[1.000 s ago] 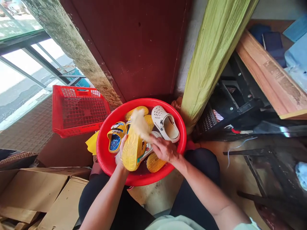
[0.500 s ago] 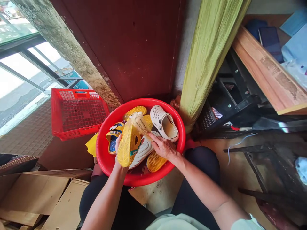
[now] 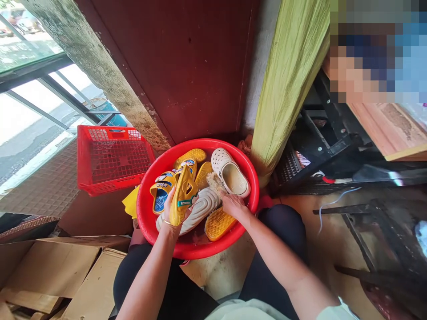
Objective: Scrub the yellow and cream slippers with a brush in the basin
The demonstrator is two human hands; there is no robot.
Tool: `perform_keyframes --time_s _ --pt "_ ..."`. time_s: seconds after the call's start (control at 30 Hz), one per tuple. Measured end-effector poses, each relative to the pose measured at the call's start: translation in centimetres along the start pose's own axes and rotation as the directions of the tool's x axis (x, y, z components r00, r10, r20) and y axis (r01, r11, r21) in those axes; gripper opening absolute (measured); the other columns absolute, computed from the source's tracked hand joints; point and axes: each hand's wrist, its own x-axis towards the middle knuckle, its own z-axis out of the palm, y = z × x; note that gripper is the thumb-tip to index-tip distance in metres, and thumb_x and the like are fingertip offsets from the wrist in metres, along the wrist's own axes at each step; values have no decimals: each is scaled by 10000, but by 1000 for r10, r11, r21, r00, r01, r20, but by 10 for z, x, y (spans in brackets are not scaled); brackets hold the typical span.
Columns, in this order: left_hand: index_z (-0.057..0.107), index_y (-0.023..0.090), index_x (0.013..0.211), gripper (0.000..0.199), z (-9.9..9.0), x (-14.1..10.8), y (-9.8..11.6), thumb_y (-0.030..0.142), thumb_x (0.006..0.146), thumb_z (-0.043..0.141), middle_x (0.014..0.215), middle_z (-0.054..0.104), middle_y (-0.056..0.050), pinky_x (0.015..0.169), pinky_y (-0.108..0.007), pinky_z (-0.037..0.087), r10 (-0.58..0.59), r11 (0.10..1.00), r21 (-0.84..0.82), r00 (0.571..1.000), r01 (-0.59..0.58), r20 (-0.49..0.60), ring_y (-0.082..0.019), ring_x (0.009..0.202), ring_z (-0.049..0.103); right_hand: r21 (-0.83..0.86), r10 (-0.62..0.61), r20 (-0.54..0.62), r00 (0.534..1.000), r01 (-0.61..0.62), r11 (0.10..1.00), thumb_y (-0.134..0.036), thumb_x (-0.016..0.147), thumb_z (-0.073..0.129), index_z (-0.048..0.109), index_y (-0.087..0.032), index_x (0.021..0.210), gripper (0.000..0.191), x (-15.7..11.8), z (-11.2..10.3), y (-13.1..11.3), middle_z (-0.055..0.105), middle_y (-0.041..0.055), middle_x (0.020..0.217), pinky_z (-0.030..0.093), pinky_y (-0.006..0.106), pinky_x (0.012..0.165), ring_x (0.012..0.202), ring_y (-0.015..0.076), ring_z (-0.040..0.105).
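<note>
In the head view, the left hand grips a yellow slide sandal over the red basin, long axis pointing away from the body, while the right hand holds a bristled brush apart, to its right.

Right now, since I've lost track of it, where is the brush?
In the head view, the right hand holds the brush just left of the beige clog in the red tub.

left hand: gripping | left forearm: slanted inward | right hand: gripping, back upward | right forearm: slanted inward
</note>
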Motion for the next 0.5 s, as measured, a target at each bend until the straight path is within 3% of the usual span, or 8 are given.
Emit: perform_keyframes --time_s 0.13,0.27,0.4,0.5 --pt "598 167 1436 503 0 1 -4 445 1029 498 1121 790 -119 921 -452 640 -33 999 -28 999 33 -21 -294 1010 772 -23 25 2 1000 -25 999 -103 984 440 329 -154 1640 666 2 4 2 751 228 1184 521 400 957 1128 299 720" --pt "618 153 1416 541 -1 8 -10 498 1005 551 1128 788 -119 963 -453 620 -37 999 2 999 37 13 -284 1017 770 -1 -26 -72 997 26 1000 -135 998 453 393 -160 1613 618 3 5 7 781 198 1121 544 383 918 1066 296 745" --pt "633 152 1403 571 2 15 -13 549 1018 490 1147 783 -123 962 -456 622 -7 1000 22 1000 7 1 -290 1058 758 154 -148 -222 964 184 971 -204 1017 476 399 -180 1613 601 -1 1 10 794 144 1136 573 379 919 1034 283 763" --pt "663 141 1369 645 5 18 -14 635 992 492 1151 781 -141 961 -448 626 60 997 48 995 -56 -74 -321 1104 741 293 -249 -405 880 382 876 -258 1018 497 455 -205 1581 567 -14 -2 7 719 122 1347 564 387 1024 1178 259 718"
